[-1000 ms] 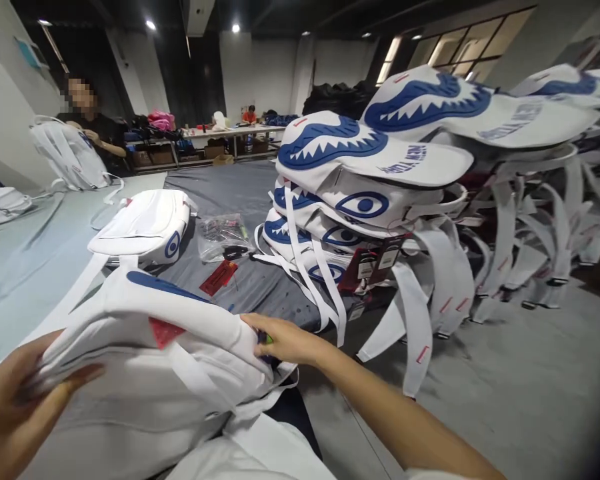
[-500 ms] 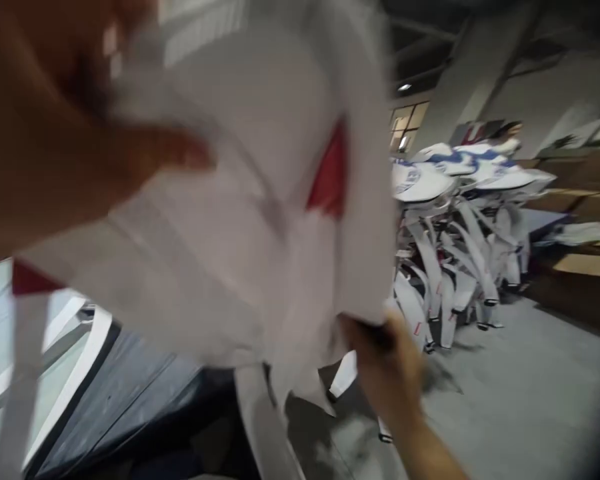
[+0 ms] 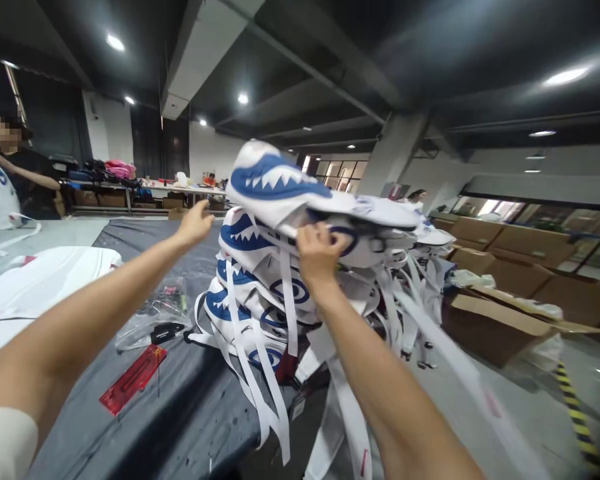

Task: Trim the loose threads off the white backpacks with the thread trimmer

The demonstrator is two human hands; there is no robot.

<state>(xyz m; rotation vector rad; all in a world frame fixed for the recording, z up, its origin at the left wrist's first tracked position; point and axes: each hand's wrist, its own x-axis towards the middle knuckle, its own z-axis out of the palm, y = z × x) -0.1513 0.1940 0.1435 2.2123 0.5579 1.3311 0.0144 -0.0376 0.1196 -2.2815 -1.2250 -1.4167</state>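
A white backpack (image 3: 275,180) with a blue shark mouth and white teeth lies tilted on top of a stack of similar backpacks (image 3: 245,293). My right hand (image 3: 320,250) grips its near side, fingers curled over the edge by a blue ring mark. To the left of the stack, my left hand (image 3: 197,223) is held out in the air, apart from the bags, its fingers partly spread and holding nothing. White straps (image 3: 275,393) dangle from the stack over the table edge.
On the dark table cover (image 3: 180,413) lie a red flat packet (image 3: 133,380), a clear plastic bag (image 3: 150,320) and a white bag piece (image 3: 45,280). Cardboard boxes (image 3: 500,327) stand at right. A co-worker (image 3: 25,167) is at far left, with a long table (image 3: 150,187) behind.
The white backpack, held up close in both hands before, is now on the stack. My left hand has let go; my right still holds it. The view has swung left.
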